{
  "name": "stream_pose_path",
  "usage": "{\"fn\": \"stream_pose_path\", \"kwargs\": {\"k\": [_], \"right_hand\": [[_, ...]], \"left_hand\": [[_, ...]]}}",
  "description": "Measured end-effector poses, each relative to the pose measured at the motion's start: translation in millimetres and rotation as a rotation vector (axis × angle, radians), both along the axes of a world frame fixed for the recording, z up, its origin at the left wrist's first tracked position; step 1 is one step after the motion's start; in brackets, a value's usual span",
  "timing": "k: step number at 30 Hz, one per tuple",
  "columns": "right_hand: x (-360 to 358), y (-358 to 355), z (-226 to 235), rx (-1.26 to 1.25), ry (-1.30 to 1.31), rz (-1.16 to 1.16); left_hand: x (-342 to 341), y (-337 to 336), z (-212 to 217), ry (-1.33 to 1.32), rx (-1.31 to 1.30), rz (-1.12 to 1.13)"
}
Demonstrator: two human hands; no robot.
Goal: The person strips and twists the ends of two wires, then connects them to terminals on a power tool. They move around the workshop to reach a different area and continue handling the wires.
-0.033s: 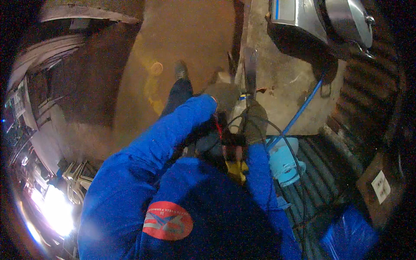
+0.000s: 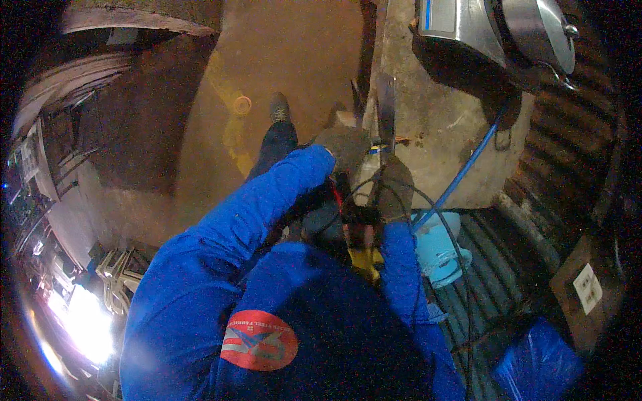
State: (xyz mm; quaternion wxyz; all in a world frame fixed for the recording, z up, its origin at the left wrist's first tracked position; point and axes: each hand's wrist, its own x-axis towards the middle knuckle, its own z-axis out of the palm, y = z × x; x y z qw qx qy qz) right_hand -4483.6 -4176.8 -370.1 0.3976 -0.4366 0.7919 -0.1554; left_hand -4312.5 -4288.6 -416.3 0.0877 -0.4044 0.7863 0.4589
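Observation:
My left hand point(image 2: 346, 148), in a dull brown glove, is closed beside a long flat dark metal strip point(image 2: 386, 110). A small yellow and blue band point(image 2: 378, 149) shows between my hands. My right hand point(image 2: 396, 182), gloved too, is closed just below the strip's near end. Dimness and the gloves hide what each hand grips. A thin black cable point(image 2: 428, 198) loops around my right hand and runs down past my right sleeve. Under my left wrist, a short red piece point(image 2: 336, 196) shows.
A concrete slab point(image 2: 461, 160) lies to the right, crossed by a blue hose point(image 2: 468, 164). A shiny metal machine point(image 2: 468, 33) stands at the far right. Light-blue plastic point(image 2: 438, 250) lies on dark ribbed sheeting point(image 2: 511, 260). A large brown metal plate point(image 2: 294, 53) spreads ahead, near my shoe point(image 2: 279, 108).

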Motion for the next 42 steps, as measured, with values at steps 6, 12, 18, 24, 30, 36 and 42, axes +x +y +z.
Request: {"fn": "stream_pose_path", "kwargs": {"k": [6, 12, 18, 24, 30, 36, 42], "right_hand": [[-20, 19, -6, 0.111, 0.039, 0.074], [5, 74, 16, -0.139, 0.01, -0.155], [-2, 35, 38, 0.06, -0.366, -0.449], [-8, -8, 22, 0.014, 0.157, 0.104], [-38, 40, -22, 0.09, -0.053, -0.086], [-58, 76, -49, -0.1, -0.262, -0.146], [-42, 64, -6, -0.115, -0.385, -0.161]], "left_hand": [[-6, 13, 29, -0.035, -0.023, 0.225], [-13, 14, 25, -0.133, -0.03, 0.155], [-10, 21, -4, -0.039, -0.25, -0.023], [-25, 18, 7, -0.052, -0.06, 0.058], [-16, 5, 4, 0.112, 0.268, -0.109], [-17, 20, -15, 0.187, 0.185, 0.012], [-29, 38, 28, -0.031, 0.198, 0.294]]}}
